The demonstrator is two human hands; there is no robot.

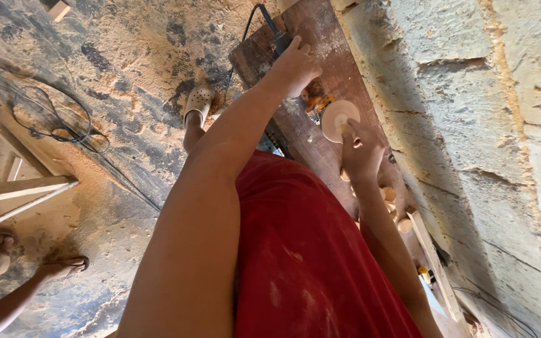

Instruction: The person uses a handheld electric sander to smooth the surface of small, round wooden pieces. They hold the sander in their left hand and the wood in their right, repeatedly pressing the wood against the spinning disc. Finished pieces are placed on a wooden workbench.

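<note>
My left hand reaches out over a dark wooden bench and is closed on the dark handle of a corded power tool with orange parts. A pale round sanding disc sits at the tool's end. My right hand is just behind the disc and pinches a small piece of wood against its face. A red shirt fills the lower middle.
Several small wooden blocks and a long wooden strip lie on the bench beside a rough stone block wall. The dusty floor holds a cable coil and planks. Another person's sandalled feet stand at lower left.
</note>
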